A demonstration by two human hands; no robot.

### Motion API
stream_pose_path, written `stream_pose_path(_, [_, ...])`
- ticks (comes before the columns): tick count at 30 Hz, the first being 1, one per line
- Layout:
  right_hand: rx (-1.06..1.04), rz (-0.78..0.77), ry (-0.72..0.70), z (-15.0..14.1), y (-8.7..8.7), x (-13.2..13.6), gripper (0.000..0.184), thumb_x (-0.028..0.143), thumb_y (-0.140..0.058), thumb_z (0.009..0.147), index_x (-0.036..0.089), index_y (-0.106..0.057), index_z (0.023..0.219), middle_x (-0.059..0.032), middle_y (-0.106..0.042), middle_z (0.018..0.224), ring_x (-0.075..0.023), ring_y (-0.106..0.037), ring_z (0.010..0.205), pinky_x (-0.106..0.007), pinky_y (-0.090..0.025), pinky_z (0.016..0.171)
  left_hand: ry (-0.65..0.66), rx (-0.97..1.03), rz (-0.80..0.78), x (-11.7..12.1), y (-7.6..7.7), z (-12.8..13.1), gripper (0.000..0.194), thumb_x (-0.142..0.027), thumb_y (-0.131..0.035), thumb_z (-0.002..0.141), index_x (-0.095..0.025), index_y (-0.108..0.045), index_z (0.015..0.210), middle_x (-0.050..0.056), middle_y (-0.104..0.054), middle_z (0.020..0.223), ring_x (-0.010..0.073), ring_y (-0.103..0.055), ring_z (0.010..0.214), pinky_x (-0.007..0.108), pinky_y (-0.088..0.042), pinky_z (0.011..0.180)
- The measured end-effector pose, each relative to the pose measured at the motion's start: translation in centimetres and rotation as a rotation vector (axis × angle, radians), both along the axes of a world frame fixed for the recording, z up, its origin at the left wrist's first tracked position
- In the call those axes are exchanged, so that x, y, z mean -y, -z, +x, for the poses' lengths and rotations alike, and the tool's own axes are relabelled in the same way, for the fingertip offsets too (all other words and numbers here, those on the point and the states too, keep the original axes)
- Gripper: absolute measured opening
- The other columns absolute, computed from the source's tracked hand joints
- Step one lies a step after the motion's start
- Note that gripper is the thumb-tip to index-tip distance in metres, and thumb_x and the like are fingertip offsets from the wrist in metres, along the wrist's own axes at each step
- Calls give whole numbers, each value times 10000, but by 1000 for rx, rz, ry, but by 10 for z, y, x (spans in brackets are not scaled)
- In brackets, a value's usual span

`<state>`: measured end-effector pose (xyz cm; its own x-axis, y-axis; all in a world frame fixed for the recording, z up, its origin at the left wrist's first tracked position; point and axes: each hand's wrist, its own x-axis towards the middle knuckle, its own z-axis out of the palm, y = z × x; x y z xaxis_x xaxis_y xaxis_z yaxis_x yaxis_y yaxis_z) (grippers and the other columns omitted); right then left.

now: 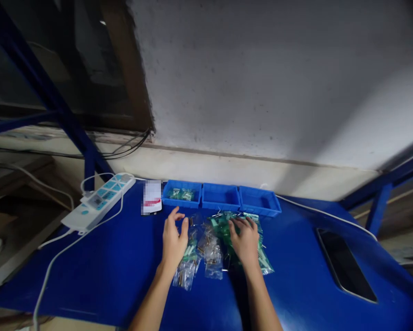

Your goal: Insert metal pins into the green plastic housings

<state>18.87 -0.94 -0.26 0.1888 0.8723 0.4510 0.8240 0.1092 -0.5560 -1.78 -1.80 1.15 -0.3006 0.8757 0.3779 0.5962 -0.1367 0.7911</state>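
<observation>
My left hand (174,240) hovers at the left edge of a pile of small clear plastic bags (212,252), thumb and fingers apart, with nothing seen between them. Brown-gold pieces and pale green pieces show inside these bags. To the right, my right hand (247,240) rests over green-tinted bags (223,225) with its fingers spread and slightly bent. Whether its fingertips press on the plastic cannot be made out. A few thin white sticks poke out around the green bags. Behind the pile stands a blue tray (182,204) holding small bags with green contents.
Two more blue trays, a middle one (220,207) and a right one (260,210), continue the row. A power strip (99,202) with white cables lies left, beside a white packet (152,195). A dark phone-like device (346,265) lies right on the blue table (296,294).
</observation>
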Motion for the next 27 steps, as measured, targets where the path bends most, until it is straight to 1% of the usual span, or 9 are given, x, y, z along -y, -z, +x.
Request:
stream_pose_path(5, [-194,59,-9,2,-6,-3,309,351,-481,859,156,-719,828,-108,-670,852,-259,-557,864,-417,-426,793,117,93,-96,8,2,0,316,-371,-446,886,-197,-556,1125,70,-671,912,215,-635,851,291,-461,710])
stream_pose_path(8, [-309,91,-51,-5,-14,1,260,290,-479,860,148,-695,892,-97,-641,866,-213,-572,774,-355,-459,710,238,122,-96,13,-4,7,245,-356,-462,882,-213,-634,980,60,-683,889,204,-640,810,273,-457,690])
stream_pose_path(11, [-350,157,-164,-21,-22,10,243,211,-472,862,165,-654,1016,-61,-603,807,-175,-556,687,-315,-463,645,351,206,-132,15,-9,12,260,-388,-486,869,-206,-666,911,47,-671,767,181,-621,689,258,-451,637])
stream_pose_path(14, [-329,233,-301,-40,-29,22,275,144,-467,855,194,-629,1072,-61,-603,828,-180,-569,744,-319,-474,670,358,450,-185,14,-9,11,368,-460,-464,867,-158,-673,844,43,-622,662,154,-583,620,233,-438,579])
stream_pose_path(17, [-314,278,-404,-57,-30,32,264,105,-464,843,215,-653,991,-65,-619,848,-192,-581,803,-336,-486,696,381,722,-296,11,-4,7,519,-555,-403,863,-115,-645,736,35,-566,578,110,-503,508,195,-343,448])
stream_pose_path(20, [-294,279,-483,-67,-26,37,272,84,-455,830,228,-662,933,-63,-611,889,-192,-580,846,-348,-495,724,382,844,-334,9,1,3,455,-551,-500,816,-117,-619,749,14,-558,576,87,-473,476,173,-289,414])
stream_pose_path(23, [-293,232,-486,-70,-21,37,264,95,-453,823,215,-666,920,-87,-556,995,-209,-551,967,-365,-489,796,328,729,-225,8,3,1,301,-431,-621,773,-144,-624,864,-12,-562,610,85,-483,492,173,-329,435])
stream_pose_path(25, [-305,185,-442,-70,-21,36,223,142,-486,819,197,-670,934,-106,-511,1053,-233,-513,1043,-385,-466,850,266,532,-65,9,3,0,206,-343,-612,796,-164,-636,895,14,-607,725,120,-557,618,199,-412,528])
stream_pose_path(27, [-340,129,-411,-68,-24,34,190,211,-535,815,181,-670,945,-108,-505,1045,-242,-506,1037,-388,-447,866,235,301,131,11,4,1,131,-252,-574,827,-186,-658,903,43,-619,871,160,-590,805,247,-464,683])
